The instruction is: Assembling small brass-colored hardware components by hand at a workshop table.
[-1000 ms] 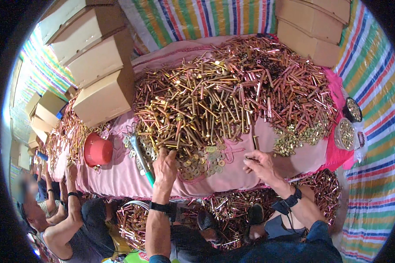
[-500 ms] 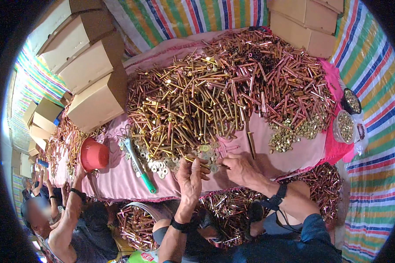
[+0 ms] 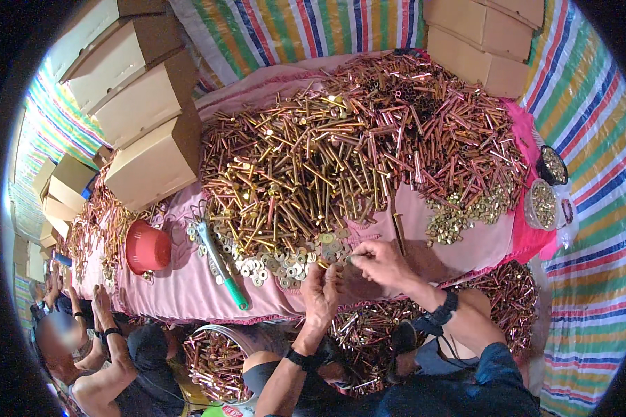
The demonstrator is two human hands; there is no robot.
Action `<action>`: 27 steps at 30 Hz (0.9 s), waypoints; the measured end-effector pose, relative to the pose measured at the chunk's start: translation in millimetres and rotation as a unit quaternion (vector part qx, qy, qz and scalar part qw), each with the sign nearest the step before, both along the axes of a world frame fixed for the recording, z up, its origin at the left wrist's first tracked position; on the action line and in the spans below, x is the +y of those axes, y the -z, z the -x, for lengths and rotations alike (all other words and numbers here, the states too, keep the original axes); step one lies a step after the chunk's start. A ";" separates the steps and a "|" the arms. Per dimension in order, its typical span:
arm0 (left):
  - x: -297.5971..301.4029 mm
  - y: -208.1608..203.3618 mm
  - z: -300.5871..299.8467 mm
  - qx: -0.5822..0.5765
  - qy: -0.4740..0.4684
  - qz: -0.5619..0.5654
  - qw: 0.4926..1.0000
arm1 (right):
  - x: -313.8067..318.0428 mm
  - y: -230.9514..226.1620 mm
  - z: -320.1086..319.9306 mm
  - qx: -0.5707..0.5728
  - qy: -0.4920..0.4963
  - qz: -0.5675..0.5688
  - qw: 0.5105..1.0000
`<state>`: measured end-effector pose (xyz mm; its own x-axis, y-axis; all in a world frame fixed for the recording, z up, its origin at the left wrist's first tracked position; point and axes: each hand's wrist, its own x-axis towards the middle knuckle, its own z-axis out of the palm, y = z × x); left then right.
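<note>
My left hand (image 3: 321, 292) is closed round a gold-coloured bolt (image 3: 323, 263), whose end shows above the fingers at the table's near edge. Just to its right, my right hand (image 3: 384, 265) is closed in a pinch; a small greyish bit shows at the fingertips, too small to name. Loose flat washers (image 3: 292, 267) lie just beyond the left hand. Behind them rises a big heap of long bolts (image 3: 306, 167). A single long bolt (image 3: 398, 226) lies on the pink cloth beyond my right hand. Small nuts (image 3: 459, 221) are spread farther right.
A small hand rake (image 3: 221, 267) with a green grip and a red bowl (image 3: 148, 247) lie to the left. Cardboard boxes (image 3: 156, 163) are stacked behind them. Nut-filled tubs (image 3: 542, 205) stand at right. A bucket of bolts (image 3: 219, 354) sits below the table. A co-worker (image 3: 111, 368) is at left.
My left hand has moved right with the bolt, closer to my right hand. My right hand has shifted slightly. The co-worker's hand has drawn back from beside the red bowl.
</note>
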<state>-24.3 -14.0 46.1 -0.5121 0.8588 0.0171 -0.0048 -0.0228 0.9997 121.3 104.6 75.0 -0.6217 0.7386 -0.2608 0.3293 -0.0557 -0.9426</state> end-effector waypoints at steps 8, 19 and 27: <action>5.2 28.7 -26.7 0.185 0.028 -0.013 0.982 | -1.2 -19.6 -10.8 0.085 -0.026 0.092 0.992; 2.9 32.9 -24.0 0.148 0.044 0.017 0.988 | 38.6 -23.4 -48.7 -0.004 0.116 -0.197 0.974; -6.1 27.6 -11.5 0.213 0.071 -0.017 0.974 | 95.4 1.8 -78.2 -0.282 0.149 -0.408 0.855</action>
<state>-12.8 -20.2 18.5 -0.3289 0.9155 0.2318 0.4057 -0.0847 0.9101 199.5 200.0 73.2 -0.3204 0.9211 0.2211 0.8300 0.3855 -0.4031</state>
